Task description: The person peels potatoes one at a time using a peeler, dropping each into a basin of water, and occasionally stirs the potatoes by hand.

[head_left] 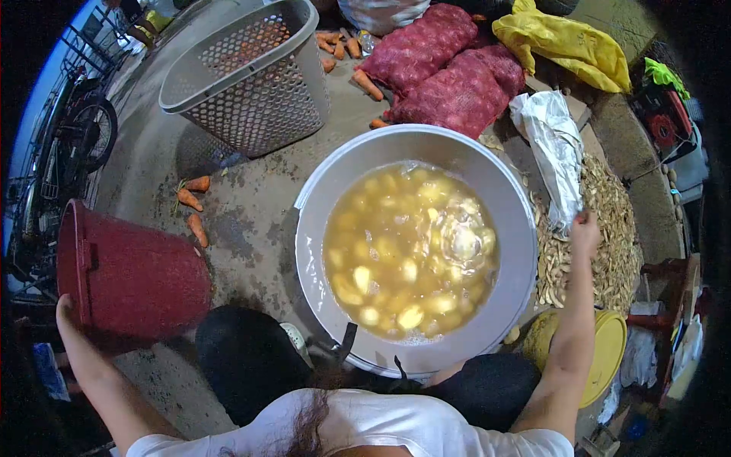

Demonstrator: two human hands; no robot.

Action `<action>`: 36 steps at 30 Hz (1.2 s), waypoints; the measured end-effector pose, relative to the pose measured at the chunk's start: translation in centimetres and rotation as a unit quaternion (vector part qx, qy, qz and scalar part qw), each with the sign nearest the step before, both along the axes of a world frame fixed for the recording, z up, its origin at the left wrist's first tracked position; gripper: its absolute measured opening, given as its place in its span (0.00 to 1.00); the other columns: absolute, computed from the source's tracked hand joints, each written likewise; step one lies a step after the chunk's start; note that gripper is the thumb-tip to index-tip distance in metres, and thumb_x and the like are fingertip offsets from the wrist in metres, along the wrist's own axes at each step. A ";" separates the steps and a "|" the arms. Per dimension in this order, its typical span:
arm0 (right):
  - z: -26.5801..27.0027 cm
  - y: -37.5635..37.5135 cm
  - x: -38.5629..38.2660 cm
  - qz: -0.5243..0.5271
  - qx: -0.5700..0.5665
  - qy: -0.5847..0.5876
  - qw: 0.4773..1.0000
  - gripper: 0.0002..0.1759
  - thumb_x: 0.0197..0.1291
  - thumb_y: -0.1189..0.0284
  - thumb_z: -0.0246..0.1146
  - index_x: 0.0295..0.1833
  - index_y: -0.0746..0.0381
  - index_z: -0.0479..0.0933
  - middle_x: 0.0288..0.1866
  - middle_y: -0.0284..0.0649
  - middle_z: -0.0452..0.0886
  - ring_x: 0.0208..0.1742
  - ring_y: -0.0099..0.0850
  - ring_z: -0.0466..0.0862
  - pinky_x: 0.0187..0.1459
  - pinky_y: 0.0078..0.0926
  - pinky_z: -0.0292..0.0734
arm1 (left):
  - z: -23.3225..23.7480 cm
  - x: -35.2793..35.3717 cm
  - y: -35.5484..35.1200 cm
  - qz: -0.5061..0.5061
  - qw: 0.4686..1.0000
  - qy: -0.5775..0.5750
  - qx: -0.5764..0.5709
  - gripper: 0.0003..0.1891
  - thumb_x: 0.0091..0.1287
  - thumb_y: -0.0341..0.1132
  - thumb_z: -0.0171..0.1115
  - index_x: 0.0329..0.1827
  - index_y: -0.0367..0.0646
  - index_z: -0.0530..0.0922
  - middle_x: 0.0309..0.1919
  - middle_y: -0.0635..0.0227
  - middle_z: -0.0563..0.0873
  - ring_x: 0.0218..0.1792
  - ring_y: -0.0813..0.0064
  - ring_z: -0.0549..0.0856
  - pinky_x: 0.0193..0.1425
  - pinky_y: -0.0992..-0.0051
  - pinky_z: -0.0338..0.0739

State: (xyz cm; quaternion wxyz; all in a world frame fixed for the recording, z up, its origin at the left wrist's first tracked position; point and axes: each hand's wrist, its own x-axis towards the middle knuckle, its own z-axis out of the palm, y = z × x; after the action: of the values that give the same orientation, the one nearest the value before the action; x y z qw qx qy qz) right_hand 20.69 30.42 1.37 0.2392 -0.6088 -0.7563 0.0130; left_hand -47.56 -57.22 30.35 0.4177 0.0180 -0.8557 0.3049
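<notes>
A large grey tub stands in front of me, holding cloudy water with pale peeled potatoes in it. At the left, my left hand touches the rim side of a red bucket that lies tilted on its side; its fingers are mostly hidden. My right hand is to the right of the tub, closed at the lower end of a white plastic sack, above a heap of peelings. What its fingers hold is too small to make out.
A perforated basket with carrots, red net sacks and a yellow sack stand beyond the tub. Loose carrots lie by the bucket. A yellow-lidded container is near my right knee; a motorcycle is far left.
</notes>
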 end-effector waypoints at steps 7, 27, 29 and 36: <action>5.0 1.0 22.5 -0.450 0.069 -0.052 0.889 0.35 0.41 0.44 0.57 0.44 0.64 0.75 0.46 0.53 0.78 0.49 0.49 0.77 0.50 0.43 0.70 | -3.9 -4.9 7.4 -0.114 0.991 0.004 0.063 0.25 0.60 0.48 0.50 0.61 0.54 0.66 0.52 0.53 0.74 0.49 0.53 0.76 0.51 0.55 0.69; 8.0 -6.5 17.8 -0.134 0.255 -0.251 0.924 0.25 0.47 0.63 0.64 0.50 0.64 0.73 0.49 0.55 0.73 0.51 0.47 0.73 0.50 0.41 0.69 | -43.3 42.4 47.2 -0.165 0.490 -0.788 -0.334 0.37 0.51 0.48 0.63 0.64 0.43 0.62 0.67 0.59 0.58 0.66 0.55 0.60 0.61 0.49 0.59; 8.4 -6.7 8.2 0.009 0.286 -0.210 0.935 0.23 0.45 0.69 0.63 0.48 0.68 0.73 0.51 0.54 0.73 0.55 0.46 0.71 0.56 0.40 0.64 | -44.8 44.9 46.0 -0.130 0.431 -0.825 -0.342 0.37 0.52 0.49 0.62 0.65 0.44 0.62 0.67 0.59 0.57 0.66 0.55 0.59 0.61 0.46 0.57; -0.1 -16.0 -14.0 0.528 -0.255 -0.304 0.751 0.21 0.52 0.62 0.58 0.50 0.61 0.73 0.48 0.47 0.76 0.50 0.42 0.75 0.52 0.36 0.69 | -47.4 41.9 43.8 -0.274 0.491 -0.805 -0.187 0.28 0.54 0.52 0.57 0.55 0.46 0.73 0.55 0.62 0.75 0.57 0.60 0.73 0.57 0.61 0.68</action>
State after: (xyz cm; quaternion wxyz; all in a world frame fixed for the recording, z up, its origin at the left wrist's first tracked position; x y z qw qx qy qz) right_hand 6.65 14.37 1.29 -0.2124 -0.1232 -0.9587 0.1436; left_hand -5.71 -13.38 -17.09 -0.3972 -0.5493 -0.7047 0.2096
